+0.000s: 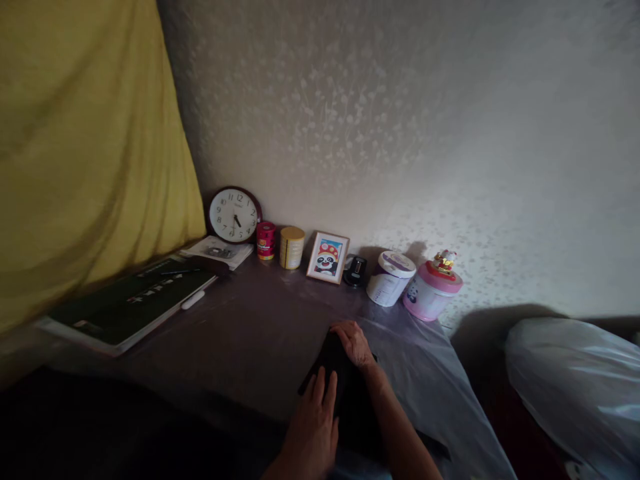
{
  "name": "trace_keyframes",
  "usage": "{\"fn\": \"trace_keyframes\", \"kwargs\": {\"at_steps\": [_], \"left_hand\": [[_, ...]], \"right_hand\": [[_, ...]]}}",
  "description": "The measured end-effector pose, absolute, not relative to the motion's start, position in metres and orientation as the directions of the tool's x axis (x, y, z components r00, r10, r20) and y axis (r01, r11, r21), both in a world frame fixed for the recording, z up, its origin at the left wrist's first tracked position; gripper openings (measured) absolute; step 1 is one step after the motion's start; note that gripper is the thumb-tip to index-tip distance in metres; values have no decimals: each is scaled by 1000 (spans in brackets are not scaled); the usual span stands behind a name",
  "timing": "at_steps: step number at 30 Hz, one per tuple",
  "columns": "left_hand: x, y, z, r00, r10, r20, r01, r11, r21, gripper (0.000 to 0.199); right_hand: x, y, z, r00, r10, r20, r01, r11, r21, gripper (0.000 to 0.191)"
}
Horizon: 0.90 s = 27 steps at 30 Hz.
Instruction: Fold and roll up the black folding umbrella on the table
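A dark, folded-looking black item (353, 408) lies near the front edge of the table, its exact shape hard to make out in the dim light. My left hand (316, 417) rests on its left side with the fingers spread. Over its far end lies my right hand (353, 341), the fingers bent down around the top edge. A black strip (434, 445) sticks out to the right beyond my right forearm.
Along the wall stand a clock (235, 215), a red can (266, 241), a yellow can (292, 248), a framed panda picture (327, 258), a black device (355, 272), a white tub (391, 280) and a pink tub (431, 293). A large green book (135, 300) lies left.
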<state>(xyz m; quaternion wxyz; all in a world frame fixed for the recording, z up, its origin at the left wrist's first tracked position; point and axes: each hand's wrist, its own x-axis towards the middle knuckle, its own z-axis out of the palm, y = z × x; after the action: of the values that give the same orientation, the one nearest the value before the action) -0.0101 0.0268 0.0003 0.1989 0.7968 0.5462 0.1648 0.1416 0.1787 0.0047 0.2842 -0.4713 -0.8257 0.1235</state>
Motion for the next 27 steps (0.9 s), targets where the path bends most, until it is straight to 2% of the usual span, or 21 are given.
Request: {"fn": "trace_keyframes", "kwargs": {"at_steps": [4,8,13,16,21,25,27], "left_hand": [[-11,27,10,356,934,-4,817,-309,487,63],[-13,24,15,367,930,0,804,-317,503,63],[-16,21,9,363,932,6,810,-319,492,80],[-17,21,6,365,931,-4,809,-315,496,91],[-23,22,11,394,919,-24,753,-308,582,94],[-27,24,12,386,921,-50,720,-267,640,95],[-28,24,10,385,922,-42,710,-266,652,95]], "right_hand": [[154,185,6,-196,907,373,775,376,-507,40],[159,151,6,-3,872,490,783,307,-540,47],[144,119,-11,-195,817,543,685,510,-520,33],[150,129,-16,-82,828,554,697,445,-562,33],[193,126,-11,278,887,370,724,60,-688,43],[218,95,-9,383,908,167,698,-167,-696,42],[220,83,-10,406,914,28,618,-252,-744,41]]}}
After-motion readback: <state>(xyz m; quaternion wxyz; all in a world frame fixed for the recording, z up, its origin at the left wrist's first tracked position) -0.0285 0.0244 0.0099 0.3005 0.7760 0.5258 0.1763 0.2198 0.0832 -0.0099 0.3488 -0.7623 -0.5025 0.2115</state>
